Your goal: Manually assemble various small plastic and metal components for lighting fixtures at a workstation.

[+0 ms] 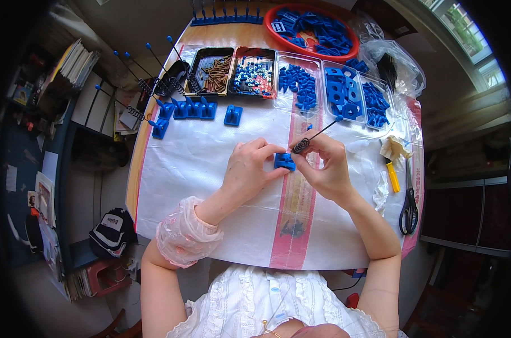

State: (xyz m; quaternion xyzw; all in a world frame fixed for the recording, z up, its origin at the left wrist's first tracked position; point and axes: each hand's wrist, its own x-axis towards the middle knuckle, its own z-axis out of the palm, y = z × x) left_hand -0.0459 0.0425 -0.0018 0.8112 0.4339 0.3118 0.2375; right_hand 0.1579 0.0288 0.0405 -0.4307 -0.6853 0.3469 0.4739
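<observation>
Near the middle of the table, my left hand pinches a small blue plastic base between thumb and fingers. My right hand is closed on a black coil spring whose thin rod slants up and right to a blue tip. The spring's lower end is right at the base; whether it sits inside is hidden by my fingers. Another blue base stands alone beyond my left hand. Farther left, several blue bases stand in a row, some carrying springs with blue-tipped rods.
Beyond my hands are trays of brass-coloured screws, nuts, small blue parts and blue plates. A red basin of blue pieces stands behind. A yellow-handled tool and black scissors lie at right.
</observation>
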